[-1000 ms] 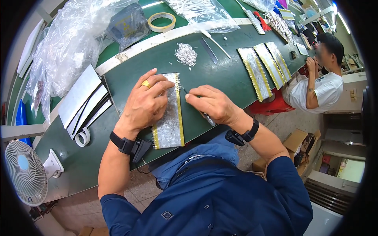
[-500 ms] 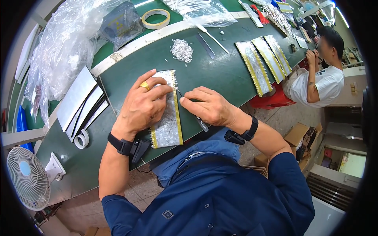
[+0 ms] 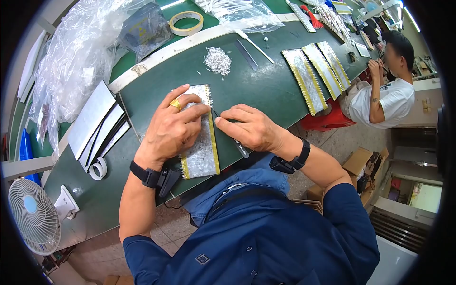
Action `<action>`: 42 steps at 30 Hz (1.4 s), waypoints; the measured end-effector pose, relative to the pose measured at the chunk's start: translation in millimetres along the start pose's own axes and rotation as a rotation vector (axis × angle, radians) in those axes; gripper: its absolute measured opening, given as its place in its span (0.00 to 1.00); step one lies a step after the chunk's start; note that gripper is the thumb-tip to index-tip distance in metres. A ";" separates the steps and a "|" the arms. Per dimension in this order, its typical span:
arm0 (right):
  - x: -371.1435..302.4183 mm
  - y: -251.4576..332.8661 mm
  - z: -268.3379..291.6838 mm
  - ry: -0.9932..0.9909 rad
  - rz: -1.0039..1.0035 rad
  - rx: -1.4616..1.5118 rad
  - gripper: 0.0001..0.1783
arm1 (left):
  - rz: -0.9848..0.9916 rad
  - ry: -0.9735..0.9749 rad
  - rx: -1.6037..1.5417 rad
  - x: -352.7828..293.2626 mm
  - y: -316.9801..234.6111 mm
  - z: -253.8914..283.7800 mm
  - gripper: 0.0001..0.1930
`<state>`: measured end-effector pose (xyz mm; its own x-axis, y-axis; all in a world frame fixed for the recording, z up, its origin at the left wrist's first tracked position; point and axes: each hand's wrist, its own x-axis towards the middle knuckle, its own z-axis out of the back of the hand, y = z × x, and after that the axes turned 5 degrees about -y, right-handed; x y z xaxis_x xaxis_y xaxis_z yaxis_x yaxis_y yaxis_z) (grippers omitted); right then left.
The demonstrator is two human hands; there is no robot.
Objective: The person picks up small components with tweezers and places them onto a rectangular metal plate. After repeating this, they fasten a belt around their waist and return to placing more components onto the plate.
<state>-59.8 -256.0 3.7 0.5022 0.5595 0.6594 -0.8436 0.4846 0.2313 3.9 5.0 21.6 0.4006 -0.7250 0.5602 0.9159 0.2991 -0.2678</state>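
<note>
A silver rectangular panel point(image 3: 201, 157) with yellow tape and small pin-like pieces along its long edges lies on the table in front of me. My left hand point(image 3: 175, 124), a gold-coloured ring on one finger, rests over the panel. Its fingers are bent, holding the panel at its right edge. Black tweezers point(image 3: 241, 148) are pinched in my right hand point(image 3: 248, 126), their tip at that edge beside my left fingertips. What lies between the tips is too small to make out. Beyond the panel sits a pile of tiny clear-white pieces point(image 3: 217, 61).
Three similar panels point(image 3: 304, 80) lie at the right, with a seated person point(image 3: 392, 90) beyond. A thin blade-like strip point(image 3: 247, 54) and a white stick point(image 3: 256, 47) lie farther back. Stacked sheets point(image 3: 97, 126), a white tape roll point(image 3: 98, 169) and a fan point(image 3: 34, 213) are left.
The whole view has shifted very slightly. My right hand and the tweezers have moved a touch left; my left hand stays on the panel.
</note>
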 end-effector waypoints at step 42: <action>36.8 -62.8 31.5 -0.002 -0.958 0.279 0.12 | 0.001 -0.108 0.019 0.3 3.7 0.8 0.08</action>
<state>5.7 -287.0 36.1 0.9941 0.0135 0.1077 -0.0970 0.5552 0.8261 7.4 6.3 21.4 0.4015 -0.6535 0.6417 0.9152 0.3127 -0.2542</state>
